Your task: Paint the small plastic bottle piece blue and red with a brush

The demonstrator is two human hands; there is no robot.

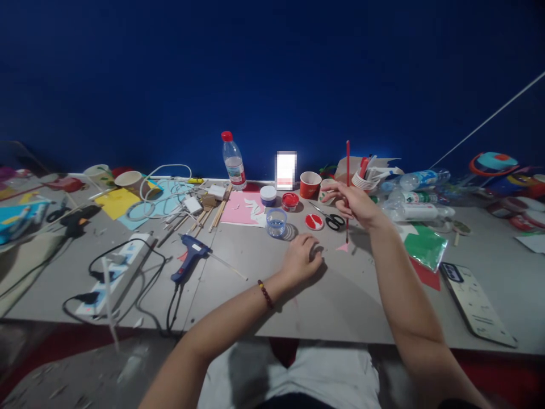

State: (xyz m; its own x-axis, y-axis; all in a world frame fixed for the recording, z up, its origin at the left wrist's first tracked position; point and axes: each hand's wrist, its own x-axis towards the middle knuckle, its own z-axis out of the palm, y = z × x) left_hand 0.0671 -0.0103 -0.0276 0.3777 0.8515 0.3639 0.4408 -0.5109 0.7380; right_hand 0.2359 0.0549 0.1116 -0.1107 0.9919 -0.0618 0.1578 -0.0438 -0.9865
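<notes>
Holds a slim red brush [348, 165] nearly upright, clamped in the fingers of the right hand [349, 205], with the tip down at a small pink scrap [343, 247] on the surface [272, 318]. Curls the left hand [303, 255] low over the surface, left of the brush; cannot tell whether closed on anything. Farther off, from left to right: clear cup [276, 225], red-and-white disc [314, 222], black-handled scissors [334, 221].

My left hand [303, 258] partly hides something small and dark [315, 250]. At centre, the bright rectangle [285, 170] is pixelated beyond my reading.
</notes>
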